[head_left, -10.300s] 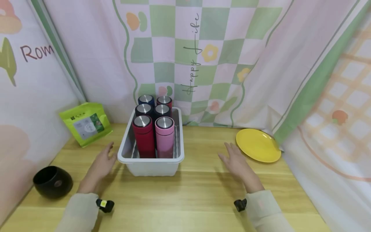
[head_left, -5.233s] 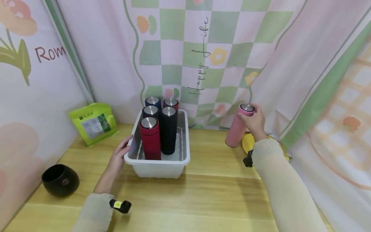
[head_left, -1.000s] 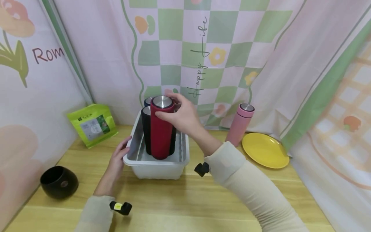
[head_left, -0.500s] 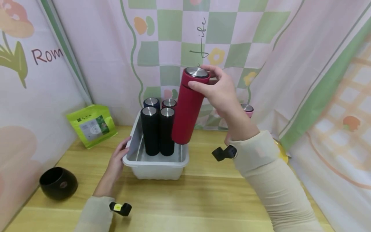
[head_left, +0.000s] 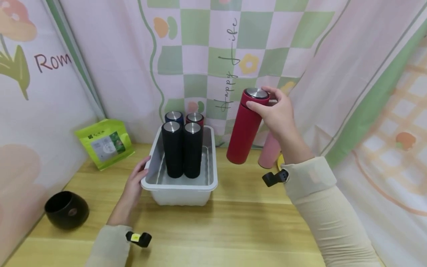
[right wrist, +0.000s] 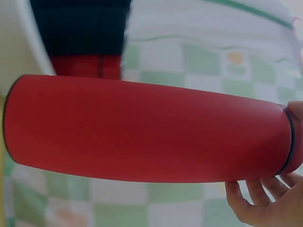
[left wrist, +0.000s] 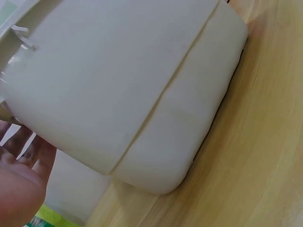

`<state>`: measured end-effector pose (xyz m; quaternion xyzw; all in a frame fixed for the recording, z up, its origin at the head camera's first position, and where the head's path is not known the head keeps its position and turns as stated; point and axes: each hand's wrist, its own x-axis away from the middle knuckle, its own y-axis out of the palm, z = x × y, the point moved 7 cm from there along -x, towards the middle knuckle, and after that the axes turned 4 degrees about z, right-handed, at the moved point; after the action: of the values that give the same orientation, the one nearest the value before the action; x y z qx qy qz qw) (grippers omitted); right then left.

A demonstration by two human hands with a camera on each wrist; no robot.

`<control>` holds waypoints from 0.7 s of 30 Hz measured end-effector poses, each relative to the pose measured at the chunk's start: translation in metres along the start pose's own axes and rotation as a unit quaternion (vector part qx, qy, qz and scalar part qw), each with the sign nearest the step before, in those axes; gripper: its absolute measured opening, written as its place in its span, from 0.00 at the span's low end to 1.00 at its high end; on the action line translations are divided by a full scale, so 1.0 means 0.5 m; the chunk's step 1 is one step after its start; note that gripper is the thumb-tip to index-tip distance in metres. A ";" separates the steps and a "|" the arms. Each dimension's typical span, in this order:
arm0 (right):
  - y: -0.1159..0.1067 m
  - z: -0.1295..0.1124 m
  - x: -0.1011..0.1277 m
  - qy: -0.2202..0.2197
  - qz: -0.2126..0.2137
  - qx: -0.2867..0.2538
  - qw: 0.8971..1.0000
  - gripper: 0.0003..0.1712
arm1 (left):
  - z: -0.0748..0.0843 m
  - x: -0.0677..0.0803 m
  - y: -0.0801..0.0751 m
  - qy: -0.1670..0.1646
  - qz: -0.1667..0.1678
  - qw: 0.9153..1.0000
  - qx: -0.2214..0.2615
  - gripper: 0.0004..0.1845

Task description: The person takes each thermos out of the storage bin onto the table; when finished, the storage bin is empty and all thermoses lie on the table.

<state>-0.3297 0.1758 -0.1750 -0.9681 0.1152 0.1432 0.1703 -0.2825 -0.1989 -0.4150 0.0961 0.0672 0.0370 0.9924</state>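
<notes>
With thumb and fingers around its upper end, my right hand (head_left: 278, 113) grips a red thermos (head_left: 245, 129), tilted and held above the table to the right of the bin. The right wrist view shows this red thermos (right wrist: 151, 132) lengthwise, with fingers (right wrist: 241, 208) near its lid. My left hand (head_left: 133, 181) rests with fairly straight fingers against the left rim of a white plastic bin (head_left: 180, 196). Two black thermoses (head_left: 172, 152) stand upright in the bin, with a blue thermos (head_left: 174, 116) and another red thermos (head_left: 195, 118) behind them, mostly hidden.
A pink thermos (head_left: 269, 152) stands on the table (head_left: 217, 233), partly behind my right hand and the held thermos. The yellow plate (head_left: 280, 161) is mostly hidden by my right arm. At left are a green pouch (head_left: 108, 144) and a black round cup (head_left: 66, 211).
The pink thermos has gone from the bin to the table at right. My right hand has since lifted the front red thermos out and carried it right. My left hand stays at the rim.
</notes>
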 end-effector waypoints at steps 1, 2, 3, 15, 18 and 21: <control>-0.002 0.015 -0.005 0.008 0.003 0.007 1.000 0.41 | 0.001 -0.001 0.001 0.002 0.000 1.000 0.001 0.27; -0.004 0.030 -0.010 0.017 0.007 0.014 1.000 0.42 | 0.003 -0.001 0.002 0.004 -0.001 1.000 0.000 0.27; -0.004 0.045 -0.015 0.024 0.010 0.023 0.999 0.42 | 0.004 -0.001 0.002 0.005 -0.001 1.000 -0.001 0.27; 0.014 0.200 -0.063 0.025 0.037 0.095 0.994 0.43 | 0.002 -0.004 0.002 0.010 -0.004 1.000 0.000 0.27; 0.022 0.225 -0.071 0.025 0.038 0.098 0.994 0.42 | 0.001 -0.003 0.000 0.006 -0.003 1.000 -0.001 0.28; 0.028 0.242 -0.080 0.023 0.038 0.104 0.994 0.43 | 0.001 -0.002 0.000 0.002 -0.003 1.000 -0.003 0.28</control>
<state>-0.3995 0.2138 -0.2757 -0.9432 0.1700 0.1144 0.2615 -0.2835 -0.1990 -0.4145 0.0926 0.0690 0.0341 0.9927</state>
